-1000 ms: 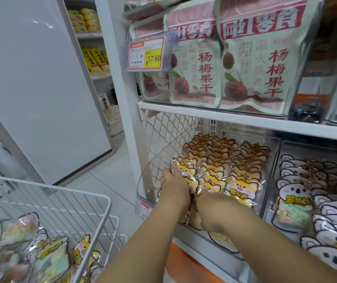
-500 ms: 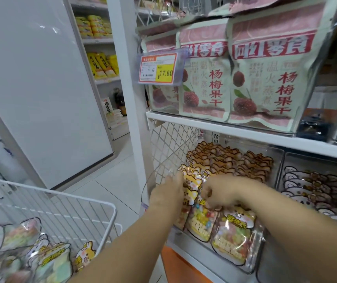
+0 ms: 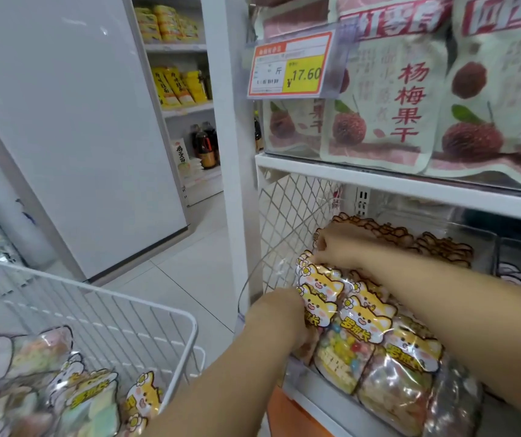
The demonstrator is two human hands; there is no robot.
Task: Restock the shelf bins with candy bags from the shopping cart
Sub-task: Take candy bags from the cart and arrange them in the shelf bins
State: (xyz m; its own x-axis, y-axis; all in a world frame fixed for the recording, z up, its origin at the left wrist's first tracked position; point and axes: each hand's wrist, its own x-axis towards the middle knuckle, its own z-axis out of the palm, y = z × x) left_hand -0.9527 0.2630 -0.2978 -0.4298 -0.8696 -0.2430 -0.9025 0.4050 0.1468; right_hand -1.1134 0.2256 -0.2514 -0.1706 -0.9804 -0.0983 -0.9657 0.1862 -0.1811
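Observation:
Yellow cat-faced candy bags (image 3: 363, 320) stand in rows in a clear shelf bin (image 3: 242, 294) under the white shelf. My left hand (image 3: 279, 313) grips the front bags at their left side, with its fingers hidden behind them. Further back, my right hand (image 3: 338, 247) reaches over the rows and curls its fingers over the bags' top edges. The white wire shopping cart (image 3: 126, 298) sits at the lower left with more candy bags (image 3: 89, 402), both cat and bear shaped.
Large dried-fruit pouches (image 3: 385, 89) and a 17.60 price tag (image 3: 290, 67) fill the shelf above. A neighbouring bin of white bear bags (image 3: 517, 275) lies to the right. A white upright post (image 3: 234, 152), a grey panel (image 3: 79, 121) and tiled floor (image 3: 189, 263) are on the left.
My right hand has moved back and up onto the tops of the bags. My left hand stays at the front left of the rows. The view has come closer to the shelf.

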